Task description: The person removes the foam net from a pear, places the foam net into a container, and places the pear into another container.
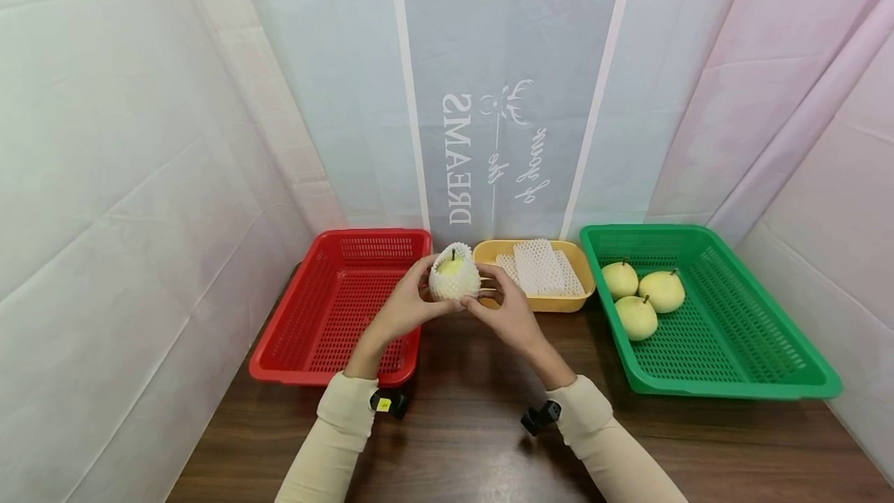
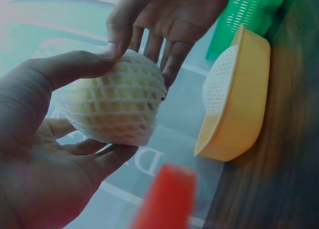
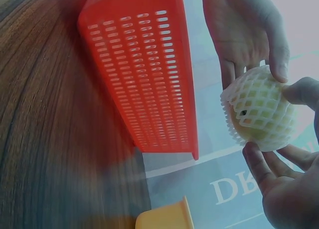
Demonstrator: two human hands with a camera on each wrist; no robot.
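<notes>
Between both hands, above the table, is a pale yellow pear (image 1: 452, 265) with its dark stem pointing up. A white foam net sleeve (image 2: 117, 102) wraps around the pear. My left hand (image 1: 405, 303) grips it from the left, thumb on the near side and fingers behind. From the right, my right hand (image 1: 508, 309) holds the sleeved pear with thumb in front and fingertips on its far side. In the right wrist view the pear's dark blossom end (image 3: 243, 112) shows through the open bottom of the net.
A red basket (image 1: 335, 375) stands on the left. Behind my right hand, a yellow tray (image 1: 569, 303) holds several flat foam nets (image 1: 539, 266). On the right, a green basket (image 1: 733, 388) contains three bare pears (image 1: 661, 291). All stand on a dark wooden table (image 1: 475, 425).
</notes>
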